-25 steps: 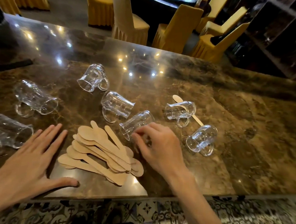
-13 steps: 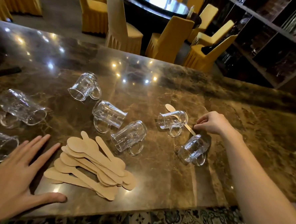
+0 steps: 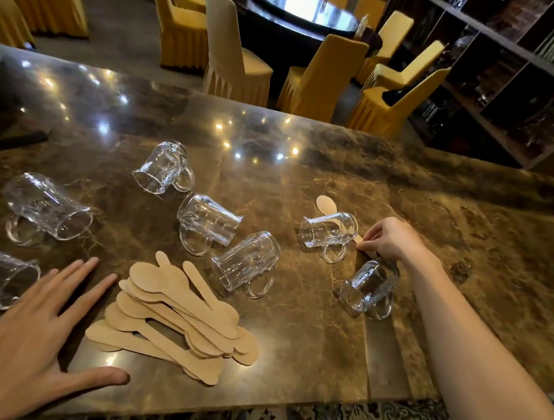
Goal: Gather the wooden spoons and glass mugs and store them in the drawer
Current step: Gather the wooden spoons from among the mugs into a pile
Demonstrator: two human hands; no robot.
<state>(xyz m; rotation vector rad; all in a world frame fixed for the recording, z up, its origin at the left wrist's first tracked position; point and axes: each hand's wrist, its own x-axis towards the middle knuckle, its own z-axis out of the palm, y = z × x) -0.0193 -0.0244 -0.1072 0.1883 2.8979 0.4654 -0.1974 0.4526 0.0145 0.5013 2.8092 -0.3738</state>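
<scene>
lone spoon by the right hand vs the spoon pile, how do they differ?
The lone spoon lies single, running behind a tipped glass mug; the spoon pile is many spoons overlapped in the open. The right hand pinches the lone spoon's handle end; the spoon pile is untouched, the left hand flat beside it. Both are pale flat wood.

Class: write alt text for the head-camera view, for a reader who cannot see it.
A person's right hand pinches the handle of a lone wooden spoon partly under a tipped glass mug on a marble counter. The left hand rests flat beside a pile of wooden spoons among other tipped mugs.
</scene>
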